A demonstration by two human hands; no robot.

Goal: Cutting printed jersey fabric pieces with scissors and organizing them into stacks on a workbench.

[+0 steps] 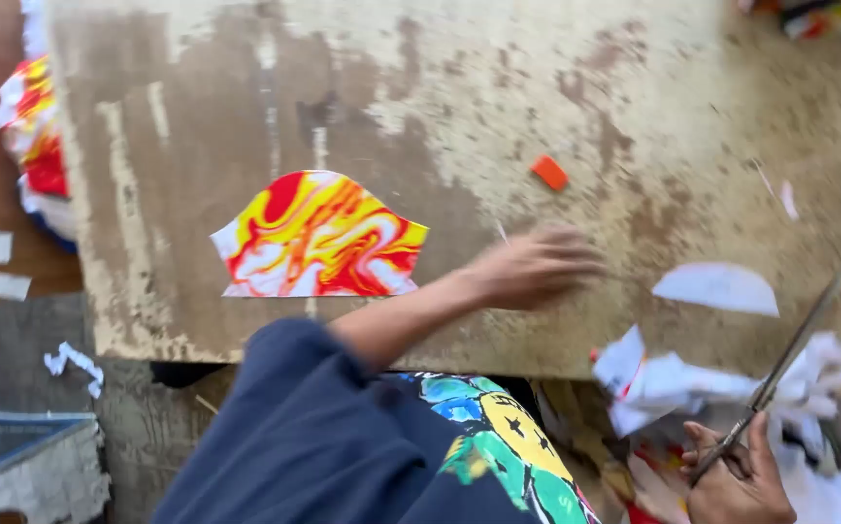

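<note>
Head view. Cut fabric piece (318, 238): dome-topped with a flat bottom, marbled red, yellow and white, lying flat on the worn, stained bench (197, 116), near its front edge and toward the left end. My left hand (535, 267), blurred, is stretched out over the bench just right of the piece, fingers loosely spread and released, gripping nothing; I cannot tell whether it touches the surface. My right hand (736, 480), below the front edge, is clenched on the handles of the scissors (779, 374), blades pointing up to the right. A small orange block (549, 173) lies mid-bench. White scraps (716, 288) lie by the front right edge.
</note>
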